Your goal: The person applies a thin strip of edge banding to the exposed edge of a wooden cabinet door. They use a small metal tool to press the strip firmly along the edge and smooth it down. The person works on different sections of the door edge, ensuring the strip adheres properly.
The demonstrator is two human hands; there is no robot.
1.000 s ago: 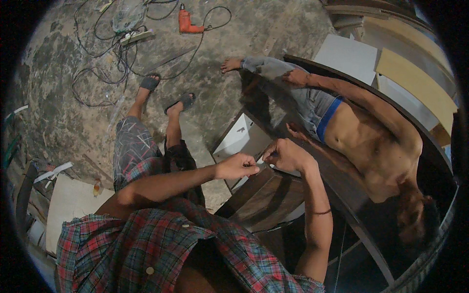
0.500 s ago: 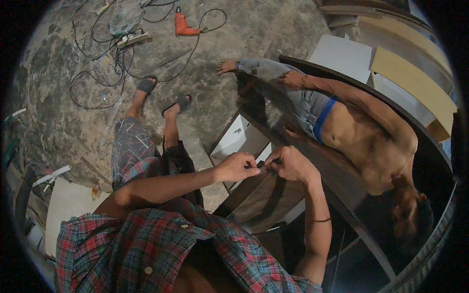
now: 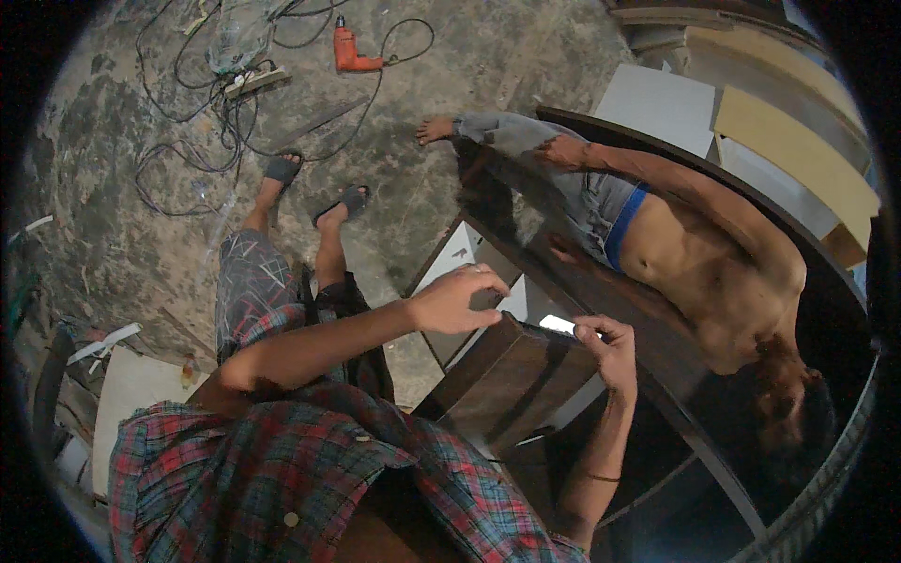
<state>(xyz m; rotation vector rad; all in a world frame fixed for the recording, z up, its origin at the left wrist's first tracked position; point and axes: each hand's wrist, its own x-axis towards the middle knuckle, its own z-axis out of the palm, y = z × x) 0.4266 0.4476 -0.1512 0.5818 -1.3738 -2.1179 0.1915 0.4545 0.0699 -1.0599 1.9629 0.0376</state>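
A dark brown wood-grain box (image 3: 497, 375), drawer-like with pale inner sides, stands in front of me. My left hand (image 3: 457, 300) is at the left end of its top edge, thumb against the corner and curved fingers apart. At the right end of the same edge is my right hand (image 3: 608, 349), thumb and forefinger pinched together. What they pinch, if anything, is too small to make out. A thin dark line runs along the edge between my hands; I cannot tell whether it is a loose strip.
A shirtless person (image 3: 699, 258) sits at the right on a large dark panel (image 3: 648, 371). White and yellowish boards (image 3: 788, 145) stand behind. An orange drill (image 3: 352, 52) and tangled cables (image 3: 188, 159) lie on the concrete floor. A pale board (image 3: 136, 389) is at the left.
My hands have come apart from the box's left corner. The right has moved rightward along the top edge; the left has stayed near the corner and its fingers have spread.
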